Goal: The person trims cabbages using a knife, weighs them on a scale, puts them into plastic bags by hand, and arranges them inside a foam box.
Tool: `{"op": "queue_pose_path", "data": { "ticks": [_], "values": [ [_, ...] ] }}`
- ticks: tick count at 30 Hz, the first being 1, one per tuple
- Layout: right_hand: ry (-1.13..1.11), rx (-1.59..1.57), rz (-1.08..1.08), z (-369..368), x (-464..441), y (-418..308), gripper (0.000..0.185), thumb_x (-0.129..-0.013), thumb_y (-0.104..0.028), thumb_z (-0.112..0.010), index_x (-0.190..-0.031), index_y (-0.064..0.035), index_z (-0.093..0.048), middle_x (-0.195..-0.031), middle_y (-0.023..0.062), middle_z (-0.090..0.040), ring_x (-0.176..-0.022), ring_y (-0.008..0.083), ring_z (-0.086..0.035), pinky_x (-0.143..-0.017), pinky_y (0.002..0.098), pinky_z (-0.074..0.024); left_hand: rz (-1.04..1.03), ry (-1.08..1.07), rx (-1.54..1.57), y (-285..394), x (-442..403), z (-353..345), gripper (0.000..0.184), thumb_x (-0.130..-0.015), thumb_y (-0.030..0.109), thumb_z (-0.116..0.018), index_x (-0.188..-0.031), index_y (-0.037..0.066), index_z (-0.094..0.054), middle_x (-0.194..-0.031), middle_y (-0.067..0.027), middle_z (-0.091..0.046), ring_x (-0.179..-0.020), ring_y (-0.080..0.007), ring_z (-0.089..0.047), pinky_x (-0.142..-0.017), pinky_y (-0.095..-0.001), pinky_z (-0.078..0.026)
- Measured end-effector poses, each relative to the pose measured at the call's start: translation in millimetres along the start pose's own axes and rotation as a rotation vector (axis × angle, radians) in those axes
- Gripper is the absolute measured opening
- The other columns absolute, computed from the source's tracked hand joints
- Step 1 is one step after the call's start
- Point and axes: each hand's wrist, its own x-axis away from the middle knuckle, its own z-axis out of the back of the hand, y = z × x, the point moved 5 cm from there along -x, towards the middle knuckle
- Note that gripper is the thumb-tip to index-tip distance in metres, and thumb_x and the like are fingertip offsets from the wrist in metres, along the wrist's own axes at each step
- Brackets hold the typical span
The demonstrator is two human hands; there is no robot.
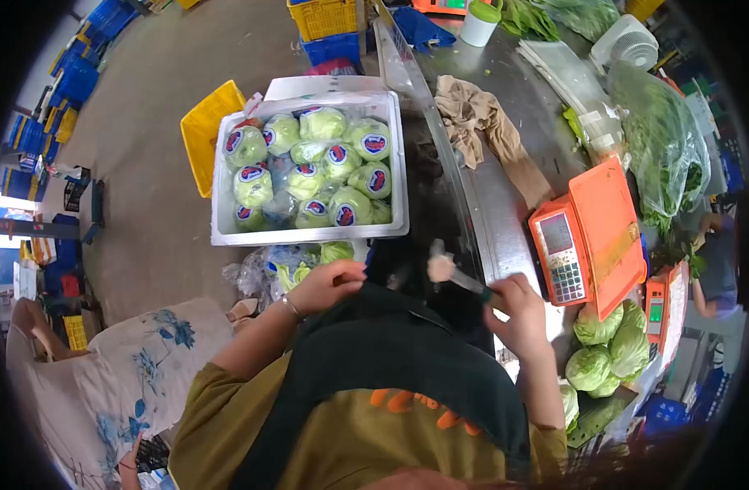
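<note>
My right hand [517,314] is closed around the dark green handle of a knife [471,283], its narrow blade pointing left in front of my apron. At the blade's far end is a pale, blurred lump [441,269], perhaps a cut piece of stem. My left hand [329,287] is held before my waist with its fingers curled in and nothing visible in them. Just beyond it, a white foam box [309,238] holds several wrapped round lettuces [339,163] with blue and red labels. Loose leaves and clear plastic [289,265] lie below the box's near edge.
On the metal table [497,216] to my right are an orange scale [591,237], a beige cloth [485,122], several unwrapped lettuces [607,351] and bagged greens [656,139]. A yellow crate [207,135] stands behind the box. One person [138,367] is at my left, another [716,265] far right.
</note>
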Motion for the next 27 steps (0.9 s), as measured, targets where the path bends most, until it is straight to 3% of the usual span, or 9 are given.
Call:
{"op": "queue_pose_path", "data": {
  "ticks": [3, 5, 12, 16, 17, 18, 21, 23, 27],
  "values": [
    [0.013, 0.020, 0.072, -29.0, -21.9, -21.2, 0.024, -0.066, -0.005, -0.065, -0.089, -0.0083, -0.056, -0.087, 0.0080, -0.054, -0.073, 0.0263, -0.058, -0.057, 0.0368, -0.0492, -0.058, -0.100, 0.450, 32.2, -26.4, -21.4, 0.041, -0.092, 0.013, -0.048, -0.130, 0.003, -0.035, -0.120, -0.0135, -0.055, -0.100, -0.0191, -0.058, -0.082, -0.0298, -0.047],
    [0.017, 0.024, 0.112, -41.6, -24.8, -24.8, 0.025, -0.068, -0.006, -0.065, -0.091, -0.0090, -0.056, -0.088, 0.0081, -0.052, -0.074, 0.0268, -0.058, -0.058, 0.0368, -0.0491, -0.031, -0.006, 0.564, 56.6, -33.8, -33.0, 0.037, -0.093, 0.015, -0.049, -0.126, 0.003, -0.040, -0.118, -0.0122, -0.055, -0.094, -0.0160, -0.060, -0.079, -0.0277, -0.048],
    [0.075, 0.031, 0.183, -65.6, -14.6, -14.5, 0.026, -0.069, -0.004, -0.062, -0.094, -0.0048, -0.054, -0.087, 0.0101, -0.053, -0.078, 0.0274, -0.057, -0.061, 0.0364, -0.0483, 0.004, 0.107, 0.445, 13.5, -30.2, -24.6, 0.028, -0.091, 0.016, -0.052, -0.116, 0.004, -0.050, -0.092, -0.0080, -0.063, -0.083, -0.0160, -0.060, -0.075, -0.0262, -0.048],
    [0.173, -0.248, -0.087, -85.0, -23.9, 30.4, 0.022, -0.078, -0.003, -0.057, -0.100, -0.0005, -0.052, -0.085, 0.0088, -0.053, -0.071, 0.0179, -0.054, -0.059, 0.0296, -0.0464, 0.133, 0.160, -0.549, -45.3, 2.1, 15.9, 0.041, -0.081, 0.020, -0.062, -0.118, 0.007, -0.050, -0.106, -0.0133, -0.060, -0.090, -0.0286, -0.060, -0.082, -0.0345, -0.047],
    [0.189, -0.374, -0.209, -95.2, -26.1, 46.6, 0.022, -0.081, -0.003, -0.055, -0.102, 0.0007, -0.051, -0.084, 0.0084, -0.053, -0.069, 0.0150, -0.052, -0.058, 0.0273, -0.0454, 0.181, 0.247, -0.838, -74.6, 12.4, 30.4, 0.045, -0.078, 0.022, -0.065, -0.119, 0.007, -0.050, -0.110, -0.0150, -0.058, -0.093, -0.0320, -0.059, -0.084, -0.0372, -0.046],
    [0.196, -0.672, -0.335, -108.2, -29.7, 61.5, 0.025, -0.087, -0.006, -0.049, -0.110, 0.0027, -0.045, -0.084, 0.0072, -0.052, -0.063, 0.0077, -0.045, -0.052, 0.0203, -0.0393, 0.268, 0.230, -0.794, -86.2, 16.3, 53.1, 0.048, -0.076, 0.023, -0.066, -0.119, 0.008, -0.050, -0.114, -0.0160, -0.056, -0.096, -0.0321, -0.058, -0.085, -0.0390, -0.046],
    [0.268, -0.981, -0.302, -113.3, -43.0, 62.2, 0.029, -0.088, -0.005, -0.046, -0.115, 0.0035, -0.040, -0.084, 0.0088, -0.052, -0.058, 0.0067, -0.042, -0.048, 0.0173, -0.0355, 0.343, 0.374, -0.678, -108.7, 22.2, 140.7, 0.043, -0.078, 0.021, -0.061, -0.118, 0.007, -0.053, -0.122, -0.0175, -0.051, -0.113, -0.0324, -0.048, -0.096, -0.0390, -0.039],
    [0.276, -1.029, -0.299, -116.0, -48.5, 65.7, 0.029, -0.089, -0.008, -0.041, -0.115, 0.0040, -0.035, -0.084, 0.0117, -0.052, -0.058, 0.0084, -0.044, -0.047, 0.0187, -0.0363, 0.348, 0.513, -0.495, -126.2, 13.8, 211.1, 0.046, -0.077, 0.024, -0.062, -0.119, 0.006, -0.053, -0.124, -0.0183, -0.050, -0.113, -0.0339, -0.048, -0.097, -0.0388, -0.039],
    [0.390, -0.928, -0.470, -113.8, -61.6, 81.3, 0.033, -0.090, -0.021, -0.037, -0.114, 0.0017, -0.034, -0.080, 0.0112, -0.051, -0.058, 0.0121, -0.046, -0.049, 0.0212, -0.0382, 0.625, 0.691, -0.795, -150.9, -18.4, 345.3, 0.055, -0.077, 0.028, -0.063, -0.125, 0.007, -0.046, -0.125, -0.0207, -0.047, -0.112, -0.0357, -0.049, -0.096, -0.0408, -0.039]
  ]
}}
